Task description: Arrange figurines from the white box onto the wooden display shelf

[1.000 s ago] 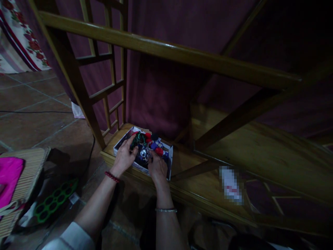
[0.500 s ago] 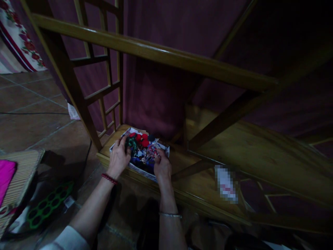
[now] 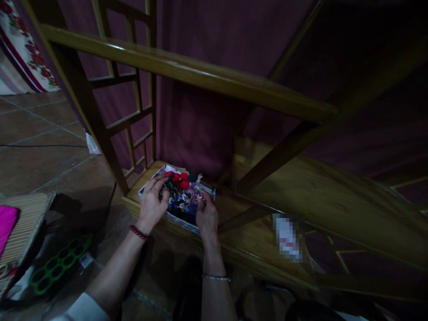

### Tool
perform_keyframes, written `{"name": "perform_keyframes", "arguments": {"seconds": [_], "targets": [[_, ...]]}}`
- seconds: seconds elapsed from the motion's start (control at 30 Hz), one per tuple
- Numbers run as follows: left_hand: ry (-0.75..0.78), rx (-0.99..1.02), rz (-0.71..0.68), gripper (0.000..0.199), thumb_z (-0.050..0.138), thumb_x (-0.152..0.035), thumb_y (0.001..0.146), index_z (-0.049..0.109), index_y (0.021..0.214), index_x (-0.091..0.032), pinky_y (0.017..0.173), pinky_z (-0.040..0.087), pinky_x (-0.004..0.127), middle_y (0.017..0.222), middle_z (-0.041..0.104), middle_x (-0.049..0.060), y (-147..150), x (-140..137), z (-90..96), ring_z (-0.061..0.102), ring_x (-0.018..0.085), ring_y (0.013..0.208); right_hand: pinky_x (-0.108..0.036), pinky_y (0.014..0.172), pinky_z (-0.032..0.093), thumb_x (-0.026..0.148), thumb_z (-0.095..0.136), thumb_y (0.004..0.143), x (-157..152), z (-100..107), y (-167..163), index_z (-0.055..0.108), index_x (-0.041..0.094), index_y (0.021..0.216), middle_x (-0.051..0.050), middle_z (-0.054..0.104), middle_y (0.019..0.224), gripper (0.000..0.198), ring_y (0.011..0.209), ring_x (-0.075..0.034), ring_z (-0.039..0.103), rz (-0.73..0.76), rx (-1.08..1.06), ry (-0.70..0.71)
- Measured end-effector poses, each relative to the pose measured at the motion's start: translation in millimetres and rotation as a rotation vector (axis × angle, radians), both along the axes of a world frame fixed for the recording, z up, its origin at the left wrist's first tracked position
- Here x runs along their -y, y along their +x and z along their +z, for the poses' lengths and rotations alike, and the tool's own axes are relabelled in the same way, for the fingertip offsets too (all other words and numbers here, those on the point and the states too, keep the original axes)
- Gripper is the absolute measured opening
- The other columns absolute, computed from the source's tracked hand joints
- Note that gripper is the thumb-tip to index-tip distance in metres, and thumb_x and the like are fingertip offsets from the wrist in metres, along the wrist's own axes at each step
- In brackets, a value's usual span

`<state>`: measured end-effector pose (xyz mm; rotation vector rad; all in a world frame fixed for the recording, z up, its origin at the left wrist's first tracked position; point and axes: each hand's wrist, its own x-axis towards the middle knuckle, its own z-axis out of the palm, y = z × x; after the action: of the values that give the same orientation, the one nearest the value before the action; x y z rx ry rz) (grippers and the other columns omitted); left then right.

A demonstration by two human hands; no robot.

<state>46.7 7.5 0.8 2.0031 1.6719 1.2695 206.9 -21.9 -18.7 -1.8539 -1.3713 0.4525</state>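
A shallow white cardboard box lies on the wooden ledge, filled with small trinkets. Round red pieces sit toward its back, and a dark green tangle fills the left part. My left hand, with a red bead bracelet, reaches over the box's left end; its bent fingers are apart, by the red and green pieces. Over the right end, my right hand has thumb and fingers closed on a shiny, stringy bundle. Its exact kind is too small and dark to make out.
A wooden rail crosses above the box, with lattice at the left. A blurred white packet lies on the ledge to the right. Lower left are a green frame with round holes and a woven mat carrying pink cloth.
My left fingers have stretched farther over the box toward the red pieces. My right hand stays at the shiny bundle with a slight shift. The view has moved a little.
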Motion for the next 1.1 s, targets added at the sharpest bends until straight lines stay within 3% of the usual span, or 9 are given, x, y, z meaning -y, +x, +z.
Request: {"name": "perform_keyframes", "arguments": {"seconds": [0.23,0.4,0.57,0.73,0.93,1.1], "targets": [[0.066,0.125,-0.096,0.025,0.040,-0.022,0.083,0.057,0.101,-0.018,0.091,0.041,0.033,0.102,0.060,0.005,20,15,13.3,0.052,0.017,0.100,-0.029,0.089,0.040,0.019,0.036,0.081,-2,1,-2,0.052,0.021,0.113,-0.005,0.059,0.111,0.035,0.102,-0.015,0.053,0.018,-0.018,0.071],[-0.143,0.235,-0.168,0.030,0.040,-0.030,0.084,0.055,0.106,-0.016,0.085,0.044,0.031,0.104,0.059,0.008,25,16,9.5,0.055,0.017,0.095,-0.029,0.088,0.041,0.020,0.035,0.082,-1,2,-4,0.051,0.019,0.114,-0.006,0.059,0.111,0.036,0.101,-0.016,0.054,0.024,-0.027,0.093],[-0.434,0.432,-0.295,0.037,0.041,-0.040,0.082,0.053,0.107,-0.016,0.054,0.048,0.024,0.075,0.062,0.002,29,14,-3.0,0.056,0.012,0.059,-0.029,0.086,0.042,0.020,0.035,0.082,1,4,-8,0.052,0.018,0.114,-0.007,0.061,0.107,0.036,0.097,-0.016,0.056,0.077,-0.030,0.127],[-0.479,0.618,-0.326,0.032,0.045,-0.042,0.079,0.049,0.098,-0.017,0.045,0.048,0.022,0.075,0.059,0.001,33,14,-12.7,0.055,0.012,0.059,-0.028,0.087,0.041,0.017,0.036,0.082,1,5,-11,0.052,0.019,0.114,-0.006,0.060,0.110,0.036,0.099,-0.016,0.055,0.091,-0.040,0.128],[-0.413,0.378,-0.188,0.029,0.042,-0.041,0.080,0.047,0.097,-0.018,0.046,0.046,0.023,0.077,0.061,0.001,31,19,-18.5,0.052,0.009,0.046,-0.025,0.085,0.043,0.016,0.041,0.081,-1,3,-15,0.053,0.020,0.113,-0.003,0.063,0.104,0.035,0.094,-0.014,0.059,0.068,-0.054,0.039],[-0.354,0.282,-0.204,0.025,0.043,-0.036,0.081,0.048,0.096,-0.017,0.055,0.048,0.026,0.078,0.062,0.003,35,20,-21.9,0.059,0.013,0.058,-0.024,0.084,0.044,0.018,0.040,0.082,-2,-1,-15,0.053,0.018,0.111,-0.004,0.064,0.103,0.032,0.092,-0.014,0.060,0.036,-0.037,0.029]]}}
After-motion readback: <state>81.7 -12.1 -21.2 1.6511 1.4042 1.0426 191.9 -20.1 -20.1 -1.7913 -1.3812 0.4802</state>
